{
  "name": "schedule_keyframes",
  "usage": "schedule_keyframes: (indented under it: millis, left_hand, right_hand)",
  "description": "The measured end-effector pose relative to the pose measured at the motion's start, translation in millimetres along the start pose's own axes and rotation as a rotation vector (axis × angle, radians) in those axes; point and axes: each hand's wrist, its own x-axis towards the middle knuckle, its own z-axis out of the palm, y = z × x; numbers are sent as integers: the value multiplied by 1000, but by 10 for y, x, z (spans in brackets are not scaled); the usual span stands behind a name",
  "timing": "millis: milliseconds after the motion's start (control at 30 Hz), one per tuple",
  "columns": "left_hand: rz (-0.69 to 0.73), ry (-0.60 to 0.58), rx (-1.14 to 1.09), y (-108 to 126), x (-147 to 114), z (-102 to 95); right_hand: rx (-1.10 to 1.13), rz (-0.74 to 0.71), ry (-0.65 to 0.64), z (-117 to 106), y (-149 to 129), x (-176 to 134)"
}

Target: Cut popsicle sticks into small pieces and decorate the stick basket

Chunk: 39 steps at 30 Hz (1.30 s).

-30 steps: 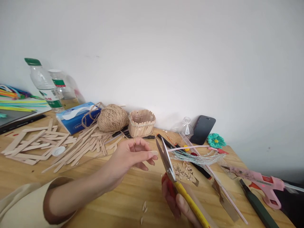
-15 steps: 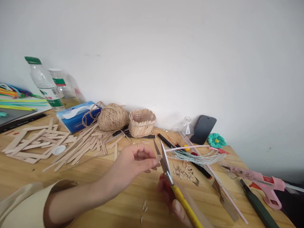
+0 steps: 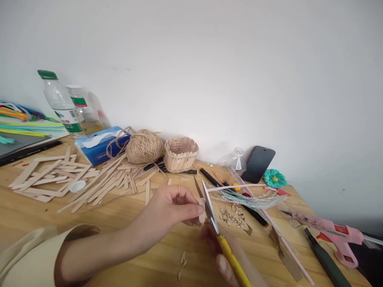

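My left hand [image 3: 176,207], with a ring on one finger, pinches a short piece of wooden craft stick [image 3: 202,210] with a rounded end, held upright. Beside it, my right hand [image 3: 220,255] grips yellow-handled scissors [image 3: 229,253], their blades parted and pointing up and away. The stick piece is close against the left-hand blade; whether they touch I cannot tell. A few wood slivers [image 3: 183,259] lie on the wooden table [image 3: 134,267] below my hands. A heap of small wood clippings [image 3: 232,216] sits to the right of the blades.
Behind my hands stand a small craft-stick basket [image 3: 181,156] and a twine ball [image 3: 145,146]. Many craft sticks [image 3: 104,183] are spread at left, near a tissue pack [image 3: 103,145] and bottles [image 3: 61,103]. A pink glue gun [image 3: 335,235], green cutter [image 3: 326,255] and phone [image 3: 259,164] are at right.
My left hand has turned the stick piece, so more of its length shows upright beside the blade. The scissors stay parted. The whole view has shifted slightly.
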Motion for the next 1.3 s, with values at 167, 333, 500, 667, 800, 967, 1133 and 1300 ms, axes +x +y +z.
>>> schedule_keyframes:
  millis: [167,333,500,667,800,967,1133,1300]
  left_hand:
    - [-3,-10,-23,8,-24,-7]
    - [-17,-9,-46,6,-31,2]
    - [-14,-14,-50,3,-27,0]
    - [-6,-25,-49,5,-28,-7]
    - [-12,-22,-41,12,-28,-6]
    - [0,-38,-8,32,-33,-14]
    - [20,-51,35,60,-20,-30]
    - [17,-56,82,72,-27,-56]
  right_hand:
    - [3,2,-9,14,-13,2]
    - [7,16,-45,-9,-51,7]
    - [7,38,-15,-10,-67,-22]
    - [27,63,-14,-2,-1,-46]
    - [46,18,-72,-14,139,-18]
    - [11,-5,-75,-47,149,-10]
    - [-42,57,-23,-60,-76,-21]
    - [-29,75,-68,-74,-200,17]
